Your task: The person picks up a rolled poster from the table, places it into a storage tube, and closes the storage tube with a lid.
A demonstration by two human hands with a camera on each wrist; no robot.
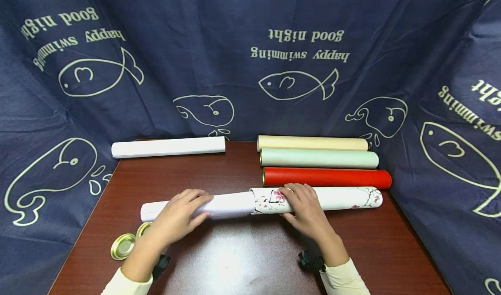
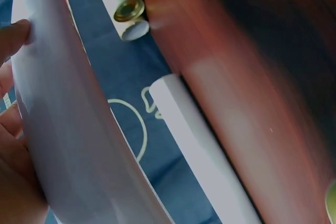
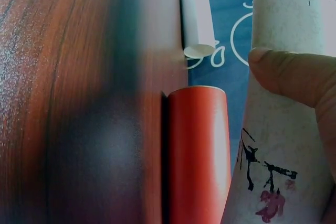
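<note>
My left hand (image 1: 178, 214) grips a white paper roll (image 1: 231, 204) from above, thumb on its near side. The roll's right end sits inside the open left mouth of a white cardboard tube (image 1: 336, 198) printed with plum blossoms. Near that mouth, my right hand (image 1: 307, 212) holds the tube with its fingers over the top. In the right wrist view, the right thumb (image 3: 283, 74) lies along the printed wall. The left wrist view shows the roll's smooth surface (image 2: 79, 129) beside the left fingers. How deep the roll reaches is hidden by the tube.
Behind the printed tube lie a red tube (image 1: 328, 177), a pale green tube (image 1: 321, 159) and a cream tube (image 1: 313, 143). Another white paper roll (image 1: 168, 147) rests at the back left. Two gold metal lids (image 1: 123, 246) lie by my left forearm. Blue curtains (image 1: 242, 68) surround the table.
</note>
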